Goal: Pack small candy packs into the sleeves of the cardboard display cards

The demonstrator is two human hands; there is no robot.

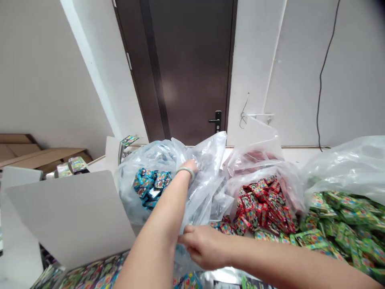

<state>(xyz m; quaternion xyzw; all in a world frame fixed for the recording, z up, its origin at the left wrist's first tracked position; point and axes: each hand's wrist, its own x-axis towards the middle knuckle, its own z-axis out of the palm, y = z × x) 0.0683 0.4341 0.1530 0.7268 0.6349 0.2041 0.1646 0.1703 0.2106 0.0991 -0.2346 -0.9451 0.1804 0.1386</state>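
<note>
White table (296,154) carries clear bags (207,180) (small packets (261,204) inside).

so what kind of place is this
Probably a small packing or stock room, not a shop floor. Clear plastic bags hold sorted small packets: blue, red and green. Cardboard boxes sit at the left, before a plain door.
</note>
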